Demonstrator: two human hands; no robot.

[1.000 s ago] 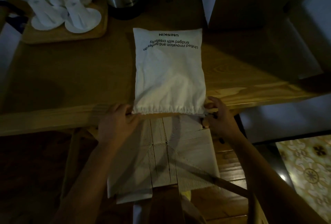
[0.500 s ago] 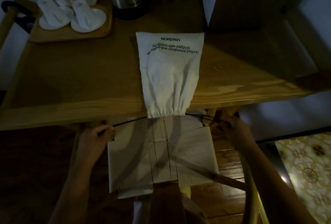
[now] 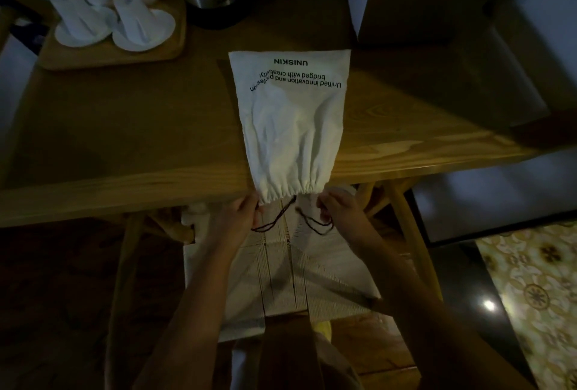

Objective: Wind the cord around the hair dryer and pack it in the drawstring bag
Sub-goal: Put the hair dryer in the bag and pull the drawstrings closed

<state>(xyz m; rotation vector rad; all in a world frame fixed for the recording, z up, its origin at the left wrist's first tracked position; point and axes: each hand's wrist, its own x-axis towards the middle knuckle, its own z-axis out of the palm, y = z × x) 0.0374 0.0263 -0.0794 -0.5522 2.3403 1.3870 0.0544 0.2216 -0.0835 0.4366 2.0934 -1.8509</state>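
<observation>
The drawstring bag (image 3: 292,121) lies lengthwise across the worktop (image 3: 125,127), its gathered mouth over the near edge, directly between left hand (image 3: 239,218) and right hand (image 3: 338,208), equally near, each grip pinching a dark drawstring loop (image 3: 274,222) beneath.

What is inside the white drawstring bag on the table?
Nothing inside shows. The drawstring bag has its mouth gathered shut at the table edge, and the cloth is opaque. It bulges slightly, so something may be inside.
</observation>
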